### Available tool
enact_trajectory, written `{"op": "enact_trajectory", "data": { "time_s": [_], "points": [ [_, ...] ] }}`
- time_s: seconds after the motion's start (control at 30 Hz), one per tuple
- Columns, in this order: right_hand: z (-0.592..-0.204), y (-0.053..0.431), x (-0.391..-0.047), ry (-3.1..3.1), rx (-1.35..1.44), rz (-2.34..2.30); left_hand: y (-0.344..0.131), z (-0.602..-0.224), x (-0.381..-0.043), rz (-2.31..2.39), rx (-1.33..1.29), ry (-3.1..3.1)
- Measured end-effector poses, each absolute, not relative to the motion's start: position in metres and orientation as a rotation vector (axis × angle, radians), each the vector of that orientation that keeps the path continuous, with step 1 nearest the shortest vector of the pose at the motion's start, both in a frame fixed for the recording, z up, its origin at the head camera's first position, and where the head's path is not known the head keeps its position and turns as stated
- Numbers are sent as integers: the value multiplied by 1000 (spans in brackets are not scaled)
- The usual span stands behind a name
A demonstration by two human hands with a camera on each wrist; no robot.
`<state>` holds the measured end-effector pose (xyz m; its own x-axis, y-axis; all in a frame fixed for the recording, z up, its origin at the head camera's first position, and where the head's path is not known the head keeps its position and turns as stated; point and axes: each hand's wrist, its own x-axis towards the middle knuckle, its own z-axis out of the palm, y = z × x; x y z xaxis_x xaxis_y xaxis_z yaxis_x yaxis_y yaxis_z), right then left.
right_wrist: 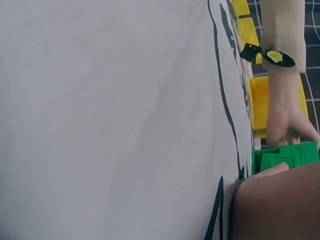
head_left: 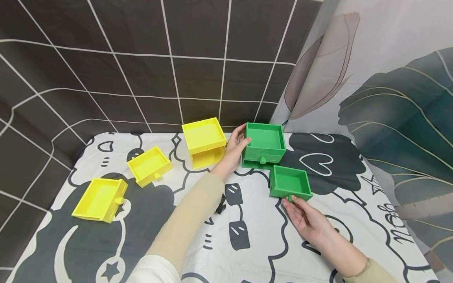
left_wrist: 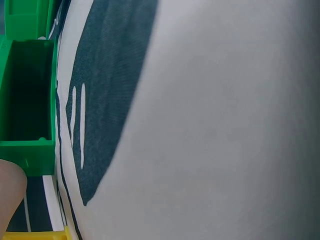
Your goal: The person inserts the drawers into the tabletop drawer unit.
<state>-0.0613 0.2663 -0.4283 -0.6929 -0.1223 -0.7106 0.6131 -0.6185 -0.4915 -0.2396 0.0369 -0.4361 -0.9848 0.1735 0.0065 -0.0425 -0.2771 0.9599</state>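
Note:
My left hand (head_left: 234, 148) holds the small green drawer cabinet (head_left: 264, 137) at its left side, the thumb over the rim of its open top. One drawer with a round knob (head_left: 263, 160) sits in the cabinet's front, above an open slot. Just in front and to the right is a separate green drawer (head_left: 291, 182). My right hand (head_left: 311, 222) pinches this drawer's knob (head_left: 290, 199) between thumb and finger. In the right wrist view the left hand (right_wrist: 286, 122) reaches down to green plastic; the right hand (right_wrist: 280, 200) partly hides it.
A yellow cabinet (head_left: 205, 141) with an open front stands left of the green one. Two yellow drawers, one nearer (head_left: 100, 199) and one farther (head_left: 150, 166), lie on the patterned cloth (head_left: 255, 259). A dark tiled-print curtain (head_left: 141, 70) hangs behind.

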Motion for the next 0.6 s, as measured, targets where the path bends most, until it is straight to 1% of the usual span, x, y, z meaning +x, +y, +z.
{"op": "enact_trajectory", "data": {
  "time_s": [0.6],
  "points": [
    [-431,233,-62,1146,748,-2289,37,-433,-238,2415,177,1785]
  ]
}}
